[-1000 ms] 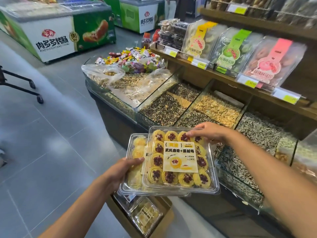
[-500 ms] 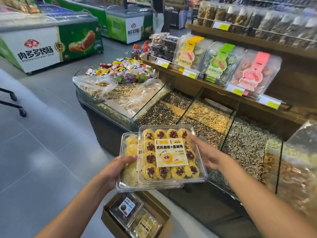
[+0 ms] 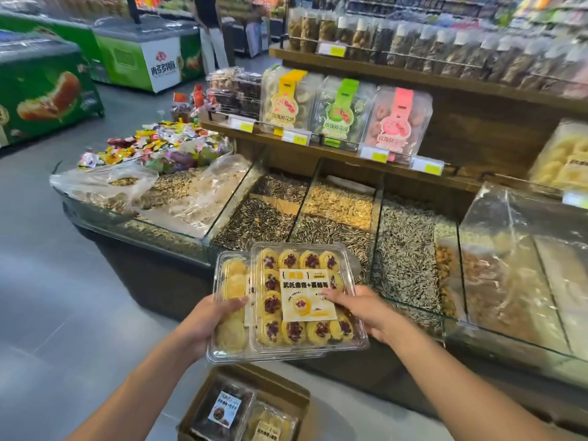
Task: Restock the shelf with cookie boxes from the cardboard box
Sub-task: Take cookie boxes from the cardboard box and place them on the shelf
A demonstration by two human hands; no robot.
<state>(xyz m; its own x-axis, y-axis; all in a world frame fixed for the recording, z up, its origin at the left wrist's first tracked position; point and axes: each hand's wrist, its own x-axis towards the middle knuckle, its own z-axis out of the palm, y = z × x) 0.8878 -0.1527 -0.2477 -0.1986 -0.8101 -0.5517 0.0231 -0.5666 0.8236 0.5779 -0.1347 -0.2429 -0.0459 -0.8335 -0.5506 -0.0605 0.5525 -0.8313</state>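
I hold two clear plastic cookie boxes stacked flat in front of me. The top cookie box (image 3: 305,297) shows jam-centred yellow cookies and a white and yellow label. The lower cookie box (image 3: 230,313) with plain yellow cookies sticks out to the left under it. My left hand (image 3: 206,323) grips the stack's left edge, thumb on the lower box. My right hand (image 3: 366,308) grips the right edge, thumb on the label. On the floor below stands the open cardboard box (image 3: 248,409) with more cookie boxes. The wooden shelf (image 3: 458,181) runs at upper right.
Glass-fronted bulk bins (image 3: 318,218) of seeds and nuts lie directly ahead below the shelf. Pastry packs (image 3: 343,116) stand on the shelf. Wrapped candies (image 3: 152,144) fill the far left bin. Green chest freezers (image 3: 149,55) line the aisle, and a person (image 3: 210,33) stands far back.
My view has swung up and right along the shelf. My right hand slid from the stack's far edge to its right side, thumb now on the label. The boxes stay stacked in both hands.
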